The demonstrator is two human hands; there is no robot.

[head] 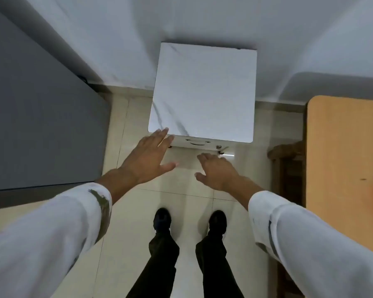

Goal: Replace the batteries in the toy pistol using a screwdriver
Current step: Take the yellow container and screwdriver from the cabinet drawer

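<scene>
While black shoes (162, 220) stand at six o'clock, the left hand (148, 157) and right hand (216, 171) reach forward, fingers straight, holding nothing; at twelve o'clock the white marble-topped square cabinet (202, 91) stands just beyond them. Where the toy pistol lies cannot be told.

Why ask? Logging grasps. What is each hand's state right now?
Left hand: open, holding nothing.
Right hand: open, holding nothing.

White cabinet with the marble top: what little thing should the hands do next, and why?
Probably the right hand should reach the curved handle on the cabinet front and pull. It and the left hand are open and empty; no toy pistol or screwdriver shows.
</scene>
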